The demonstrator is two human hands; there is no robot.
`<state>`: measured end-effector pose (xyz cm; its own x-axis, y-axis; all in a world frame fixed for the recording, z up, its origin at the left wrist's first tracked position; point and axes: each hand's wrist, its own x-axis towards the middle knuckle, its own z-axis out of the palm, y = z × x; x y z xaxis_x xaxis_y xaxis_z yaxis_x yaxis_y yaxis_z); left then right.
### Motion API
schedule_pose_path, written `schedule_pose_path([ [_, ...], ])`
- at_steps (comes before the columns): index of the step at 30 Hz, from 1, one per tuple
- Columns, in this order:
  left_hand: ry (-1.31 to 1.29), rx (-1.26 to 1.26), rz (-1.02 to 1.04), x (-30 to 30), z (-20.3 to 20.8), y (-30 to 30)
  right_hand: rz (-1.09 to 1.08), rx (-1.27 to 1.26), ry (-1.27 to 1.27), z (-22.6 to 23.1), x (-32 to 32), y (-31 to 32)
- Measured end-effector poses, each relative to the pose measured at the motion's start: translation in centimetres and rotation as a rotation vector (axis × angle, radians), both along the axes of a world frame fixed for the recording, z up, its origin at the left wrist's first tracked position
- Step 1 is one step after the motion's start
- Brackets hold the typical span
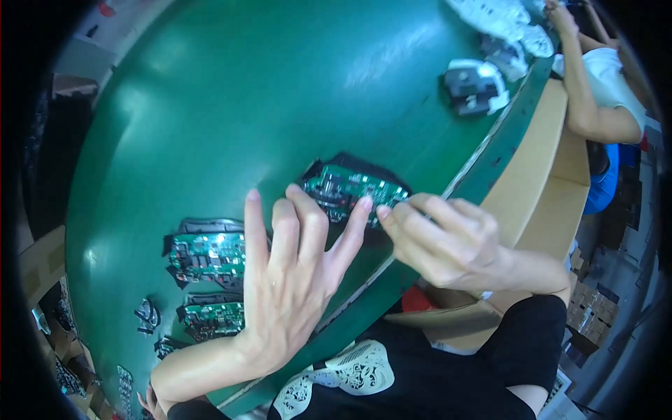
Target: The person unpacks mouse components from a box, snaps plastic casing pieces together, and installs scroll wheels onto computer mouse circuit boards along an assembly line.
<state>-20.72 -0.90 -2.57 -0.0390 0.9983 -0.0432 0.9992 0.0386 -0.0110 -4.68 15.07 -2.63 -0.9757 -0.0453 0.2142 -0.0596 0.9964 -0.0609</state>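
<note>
A green circuit board [374, 187] seated in a black plastic housing lies on the green table in front of me. My left hand [283, 280] steadies it, with the thumb on its near side and the index fingertip at its left end; the other fingers stretch out over the table. At the board's right end my right hand [448, 241] is closed in a pinch. Whatever sits between those fingertips is hidden or too small to name. Left of my left hand lie a similar board in a black housing [210, 253] and another board [213, 316], partly covered by that hand.
A small black part [147, 315] lies at the left. Toward the far right are a grey-and-white plastic shell [476, 87] and white pieces [493, 17]. An open cardboard box [525, 189] stands beside the table's right edge. Another person's arm [581, 98] shows at the upper right.
</note>
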Motion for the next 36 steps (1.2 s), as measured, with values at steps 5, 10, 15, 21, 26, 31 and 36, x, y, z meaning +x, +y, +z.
schedule_pose_path([
  [5, -0.208, -0.01, 0.083, -1.3, 3.7, -1.1, -0.106, 0.005, 0.023, 2.7, 0.3, -1.9],
  [10, -0.279, 0.093, 0.168, -2.7, 8.9, -3.8, -0.111, -0.012, -0.028, 2.9, -1.5, -1.6],
  [15, -0.282, 0.063, 0.233, -3.4, 11.9, -6.4, -0.174, -0.038, 0.003, 2.8, -8.6, 5.2],
  [21, -0.304, 0.049, 0.347, -3.4, 13.2, -9.9, -0.368, -0.129, -0.121, 1.2, -18.0, 20.6],
  [26, -0.342, 0.048, 0.468, -2.9, 13.0, -11.9, -0.445, -0.147, -0.204, 0.2, -20.1, 28.7],
  [31, -0.313, 0.146, 0.633, -2.2, 13.3, -14.3, -0.358, 0.095, -0.124, -0.2, -20.5, 27.5],
  [36, -0.103, 0.489, 0.822, -2.2, 12.4, -16.1, -0.007, -0.366, 0.033, 5.9, -19.2, 13.1],
])
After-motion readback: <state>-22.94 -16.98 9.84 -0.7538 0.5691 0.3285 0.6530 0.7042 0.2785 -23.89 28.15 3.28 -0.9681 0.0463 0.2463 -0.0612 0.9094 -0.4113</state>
